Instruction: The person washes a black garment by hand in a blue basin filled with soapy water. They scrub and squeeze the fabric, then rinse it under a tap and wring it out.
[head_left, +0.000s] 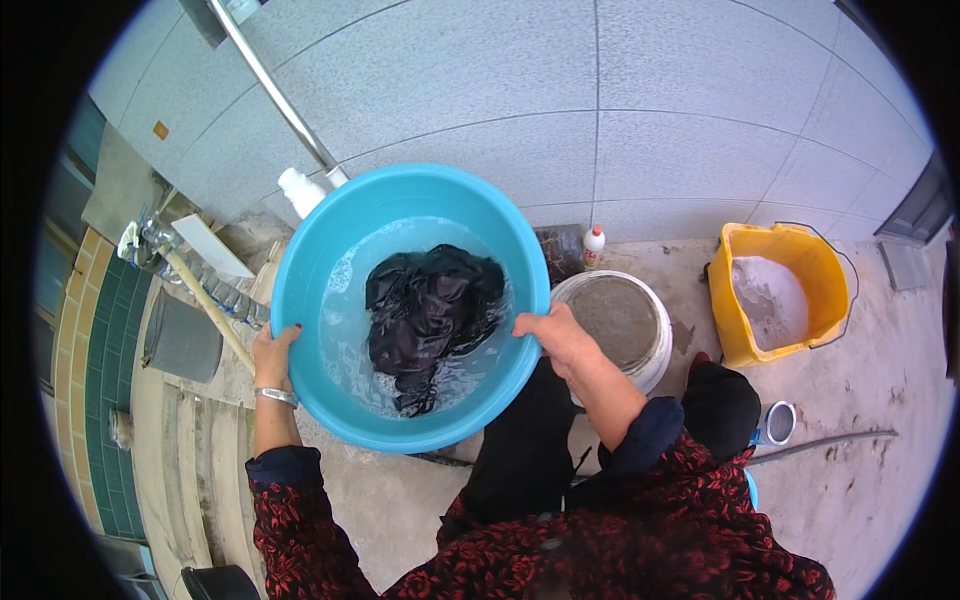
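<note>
A round blue plastic basin (484, 206) is held up before me between both hands. My left hand (274, 360), with a silver bracelet at the wrist, grips its left rim, the thumb on top. On the right rim lies the thumb of my right hand (551, 334); its other fingers are hidden behind the rim. Soapy water (341, 330) fills the lower part of the basin, and a bunched dark wet cloth (435, 300) lies in it. Just right of the basin stands a round white tub (660, 337) with a grey-brown top surface.
A yellow mop bucket (731, 330) with foamy water stands at right. Near the tiled wall (465, 82) are a bottle with a red cap (593, 244) and a metal pipe (277, 90). A grey bucket (184, 337) and a pale pole (210, 307) are at left; a hose (825, 444) lies at right.
</note>
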